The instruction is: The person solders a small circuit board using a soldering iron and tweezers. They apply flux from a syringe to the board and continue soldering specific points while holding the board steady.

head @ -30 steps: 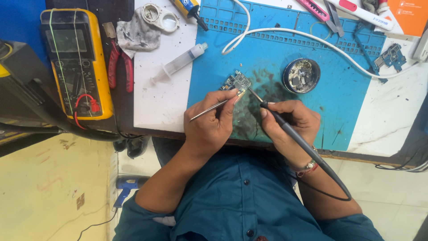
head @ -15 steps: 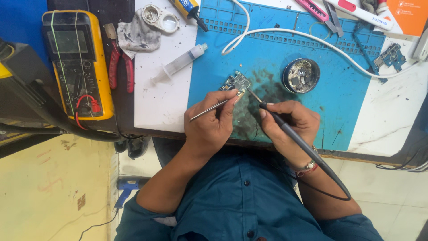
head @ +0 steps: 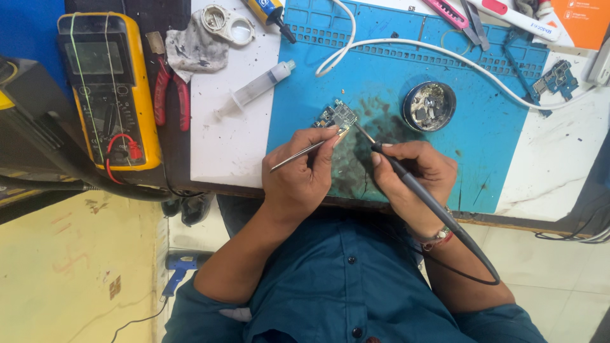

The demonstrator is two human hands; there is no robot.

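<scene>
Head view. The left hand (head: pixel 304 174) is closed in a pinch grip on a pair of metal tweezers (head: pixel 298 153); their tips meet the near edge of a small circuit board (head: pixel 337 116), though the contact point itself is too small to resolve. The right hand (head: pixel 416 174) is closed around the dark handle of a soldering iron (head: pixel 406 181), held like a pen, with its thin tip angled toward the same edge of the board. Whether the tip touches the board cannot be determined. The iron's cable runs back over the wrist and loops below the forearm.

The circuit board lies on a blue work mat (head: pixel 508 146), at the upper edge of a dark stained patch, just beyond both hands. Component detail on the board is not legible.

A round metal tin (head: pixel 429 106) sits on the mat to the right of the board. A syringe (head: pixel 254 89) lies on the white surface to the left. A yellow multimeter (head: pixel 108 89) sits further left, beside red-handled pliers (head: pixel 168 95). Tools along the top edge are cut off by the frame.
</scene>
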